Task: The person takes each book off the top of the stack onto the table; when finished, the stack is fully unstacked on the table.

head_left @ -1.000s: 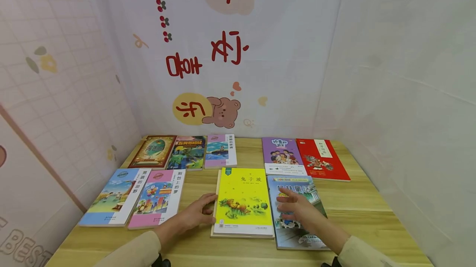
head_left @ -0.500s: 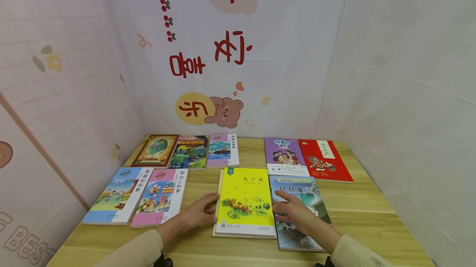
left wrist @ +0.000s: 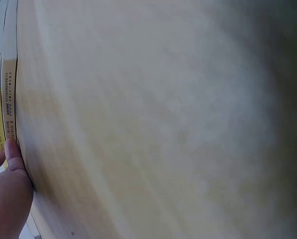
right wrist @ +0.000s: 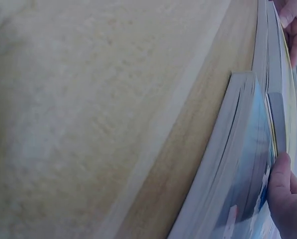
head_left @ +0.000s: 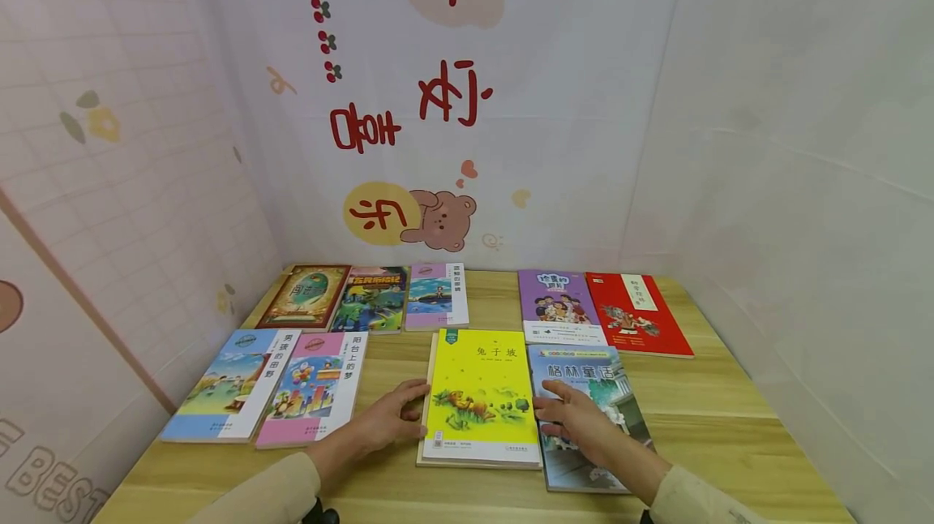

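Observation:
A yellow book point(head_left: 481, 394) lies on a cream-edged book point(left wrist: 9, 94), whose rim shows at the left and bottom. My left hand point(head_left: 387, 421) touches the left side of this stack; in the left wrist view its thumb point(left wrist: 13, 152) rests at the lower book's spine. My right hand point(head_left: 584, 425) is over a blue-grey book point(head_left: 584, 475), its fingers at the stack's right side. The right wrist view shows the right thumb point(right wrist: 282, 164) against the upper book's edge. Both hands have loosely extended fingers, some hidden. The stack lies flat on the table.
To the left lie a pink book point(head_left: 310, 394) and a blue-and-white book point(head_left: 226, 386). Along the back are a brown book point(head_left: 305, 297), a green book point(head_left: 370, 301), a lilac book point(head_left: 435, 297), a purple book point(head_left: 558, 305) and a red book point(head_left: 642, 321). Cloth walls point(head_left: 569, 143) enclose the wooden table point(head_left: 715, 418).
My right hand has come down and left from above the blue-grey book to the stack's right side. My left hand stays at the left side. The view has shifted slightly.

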